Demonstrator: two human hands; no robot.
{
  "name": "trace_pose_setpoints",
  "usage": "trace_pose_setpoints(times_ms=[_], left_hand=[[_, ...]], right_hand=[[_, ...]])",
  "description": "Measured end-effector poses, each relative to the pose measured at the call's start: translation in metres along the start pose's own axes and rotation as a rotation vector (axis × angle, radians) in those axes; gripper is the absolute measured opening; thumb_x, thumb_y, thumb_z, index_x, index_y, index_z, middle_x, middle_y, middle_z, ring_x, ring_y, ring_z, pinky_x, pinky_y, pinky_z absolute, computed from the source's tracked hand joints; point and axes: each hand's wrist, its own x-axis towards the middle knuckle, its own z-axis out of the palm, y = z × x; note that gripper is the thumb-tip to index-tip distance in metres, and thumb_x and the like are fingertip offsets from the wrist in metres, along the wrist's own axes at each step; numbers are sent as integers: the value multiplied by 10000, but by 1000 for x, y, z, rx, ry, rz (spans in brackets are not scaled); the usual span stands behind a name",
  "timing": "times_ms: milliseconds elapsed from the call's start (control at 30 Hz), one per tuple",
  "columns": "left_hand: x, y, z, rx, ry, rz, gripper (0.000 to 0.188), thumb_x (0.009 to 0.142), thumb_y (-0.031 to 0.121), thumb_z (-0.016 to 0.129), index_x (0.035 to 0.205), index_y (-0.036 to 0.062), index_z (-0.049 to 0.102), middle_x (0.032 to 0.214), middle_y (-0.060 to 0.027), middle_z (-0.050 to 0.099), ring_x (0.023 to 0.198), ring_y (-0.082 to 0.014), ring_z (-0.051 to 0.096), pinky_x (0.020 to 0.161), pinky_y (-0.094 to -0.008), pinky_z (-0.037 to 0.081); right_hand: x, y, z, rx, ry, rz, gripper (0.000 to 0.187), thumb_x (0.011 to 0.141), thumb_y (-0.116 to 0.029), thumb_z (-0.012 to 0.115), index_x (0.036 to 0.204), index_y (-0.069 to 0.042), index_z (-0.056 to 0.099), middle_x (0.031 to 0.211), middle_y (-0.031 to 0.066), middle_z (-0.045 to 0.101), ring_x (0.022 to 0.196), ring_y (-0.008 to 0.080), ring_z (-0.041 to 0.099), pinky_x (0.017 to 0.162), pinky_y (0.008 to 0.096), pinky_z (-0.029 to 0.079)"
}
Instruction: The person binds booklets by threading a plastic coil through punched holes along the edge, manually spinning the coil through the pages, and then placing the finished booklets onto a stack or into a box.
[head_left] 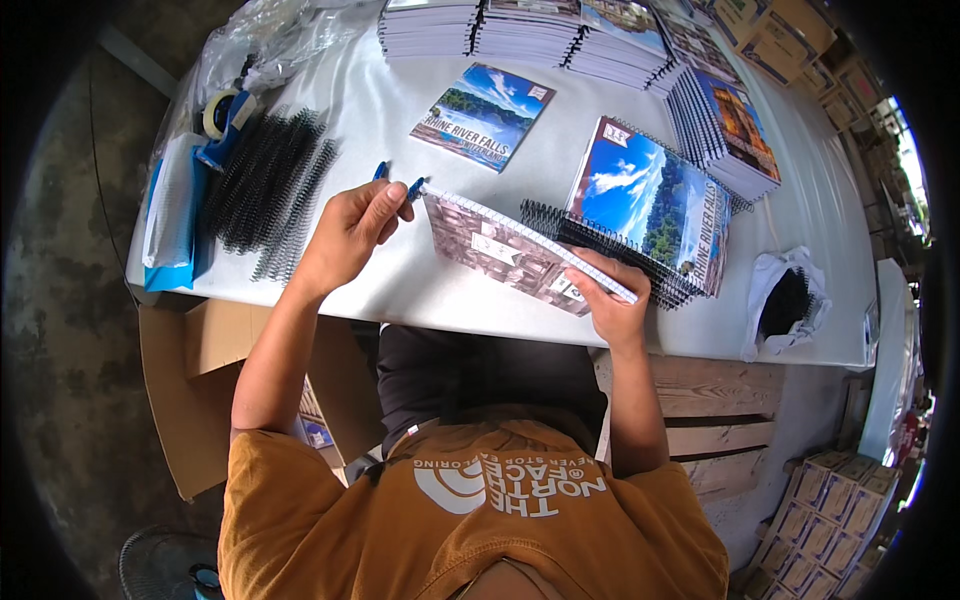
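Note:
In my right hand is a notebook, gripped at its right end and tilted. A brownish picture cover faces me, and a pale row of binding holes runs along its upper edge. At the notebook's left corner, my left hand is closed around a blue-handled tool that looks like pliers; most of it is hidden by the fingers. Just beyond my right hand lie several black spiral coils, partly over a stack of notebooks with a blue-sky waterfall cover.
A single picture cover lies farther back. Bound notebook stacks line the far edge, with another stack at right. Many black coils and a tape dispenser sit left. A white bag holds black coils. An open carton stands below.

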Motion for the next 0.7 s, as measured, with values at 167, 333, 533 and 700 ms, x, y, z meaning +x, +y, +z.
trace_pose_setpoints(times_ms=[167, 333, 533, 700], left_hand=[[8, 15, -10, -208, -103, -25, 220, 900, 254, 547, 850, 43, 580, 663, 14, 543, 554, -36, 406, 495, -165, 301], [7, 47, -16, 426, -95, 424, 375, 765, 188, 675, 1095, 42, 571, 905, -33, 625, 786, -183, 549, 732, -325, 415], [7, 65, -7, 1080, 2, 570, 282, 749, 144, 668, 1008, 63, 592, 987, -75, 610, 916, -235, 552, 813, -338, 401], [5, 70, -2, 1218, -281, 358, 335, 728, 139, 676, 1025, 62, 542, 1091, -64, 550, 1048, -238, 487, 873, -344, 365]], right_hand=[[5, -1, -6, 55, -105, -120, 252, 768, 87, 608, 1017, 47, 618, 982, 176, 647, 893, 184, 628, 794, 281, 501], [-2, -2, -3, 96, -32, 134, 247, 794, 31, 611, 1041, 33, 617, 973, 159, 655, 859, 144, 628, 765, 257, 497], [0, -12, 5, -124, -85, 0, 312, 753, 50, 600, 1063, 18, 617, 1027, 137, 646, 903, 196, 644, 781, 259, 494], [-6, -11, 6, -210, -86, -119, 368, 716, 91, 576, 1070, -2, 622, 1051, 149, 634, 947, 226, 632, 817, 279, 493]])
